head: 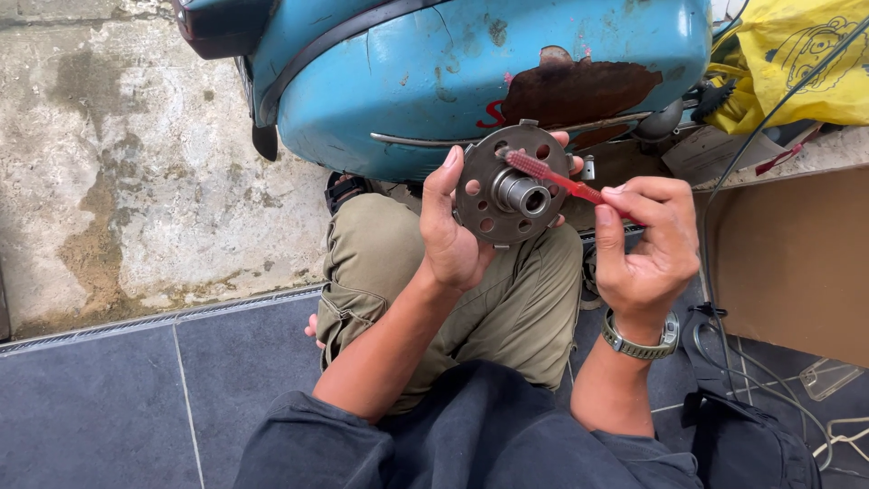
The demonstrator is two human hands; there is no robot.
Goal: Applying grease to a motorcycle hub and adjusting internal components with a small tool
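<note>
Person sits cross-legged on the floor, seen from above. Left hand [450, 237] grips a round metal disc [507, 195] with a ring of holes and a raised hub in the middle. Thumb is on the near left edge and fingertips show behind the far right edge, so the disc's face tilts up toward the person, likely to keep the hub in plain view. Disc is held in the air over the knees, just in front of the scooter.

Right hand [644, 249] is closed on the handle of a red toothbrush [552, 177], pinched between thumb and fingers near the handle end. Brush reaches left and slightly up, its bristle head resting on the disc face beside the hub, top right. The long reach keeps the hand clear of the disc. A watch [641, 341] sits on the right wrist.

Behind the hands is the blue scooter [471, 77] with a big rust patch on its side panel. A yellow bag [797, 63] lies top right, a brown cardboard sheet [792, 258] at right, with thin cables [769, 380] running over the dark floor tiles [109, 407]. Rough stained concrete is at upper left. The person wears khaki trousers [516, 299] and dark sleeves.
</note>
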